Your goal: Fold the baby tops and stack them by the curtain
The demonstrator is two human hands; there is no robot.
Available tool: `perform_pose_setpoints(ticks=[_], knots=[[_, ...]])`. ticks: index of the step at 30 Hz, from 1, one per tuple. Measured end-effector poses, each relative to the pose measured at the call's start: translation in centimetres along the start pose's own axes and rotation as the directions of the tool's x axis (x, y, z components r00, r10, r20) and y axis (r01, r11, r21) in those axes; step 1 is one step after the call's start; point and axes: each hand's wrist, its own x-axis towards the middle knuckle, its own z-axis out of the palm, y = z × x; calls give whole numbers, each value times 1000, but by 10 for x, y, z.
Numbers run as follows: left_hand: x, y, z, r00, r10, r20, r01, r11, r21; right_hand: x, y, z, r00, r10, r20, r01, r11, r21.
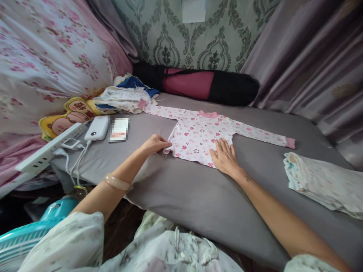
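A small white long-sleeved shirt (pixel 195 132) with pink hearts and flowers lies spread on the grey bed sheet (pixel 181 189), its pink collar facing away from me and both sleeves stretched sideways. My left hand (pixel 155 144) pinches the shirt's lower left corner, where the hem is slightly lifted. Flat on the lower right part of the shirt rests my right hand (pixel 225 156), fingers spread. The left cuff reaches a heap of clothes (pixel 121 96).
A folded pale garment (pixel 323 183) lies at the right. Along the wall is a black and maroon bag (pixel 187 83). A power strip (pixel 53 147), a white power bank (pixel 97 128), a small card-like item (pixel 119 130) and a yellow cushion (pixel 64 119) are left; a turquoise fan (pixel 36 226) stands below.
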Motion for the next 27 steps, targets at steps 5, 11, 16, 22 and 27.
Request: perform_pose_setpoints(ticks=[5,11,16,22,27], knots=[[-1,6,1,999,-23,47,28,994,-110,0,0,0,1000,-3,-20,3,1000,7],[0,6,-3,997,-40,-68,31,991,-129,-2,-2,-2,1000,-1,-18,2,1000,18],[0,-7,-8,994,-75,-80,73,997,-23,-2,-4,-5,1000,11,7,-11,1000,8],[-5,-7,-23,997,37,-63,-13,940,341,-2,-5,-8,999,16,32,-16,1000,6],[0,9,-12,919,382,-98,-226,713,663,1,-7,-18,997,6,79,-9,1000,30]])
